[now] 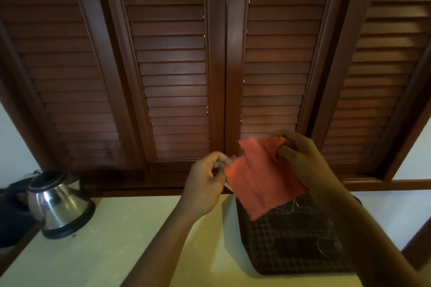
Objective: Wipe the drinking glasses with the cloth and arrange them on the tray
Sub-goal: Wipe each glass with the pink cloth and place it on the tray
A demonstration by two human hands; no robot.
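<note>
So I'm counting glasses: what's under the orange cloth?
The patterned tray, with faint rims of clear glasses showing. The cloth covers the tray's far corner, so no sure count.

Stainless electric kettle (57,202) on black base: far left of pale countertop (112,240) | dark louvred wooden shutters (175,65): far wall

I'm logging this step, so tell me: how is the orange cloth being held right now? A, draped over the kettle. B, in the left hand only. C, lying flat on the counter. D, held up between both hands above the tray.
D: the left hand and right hand each grip an edge of the orange cloth, held above the patterned tray.
</note>
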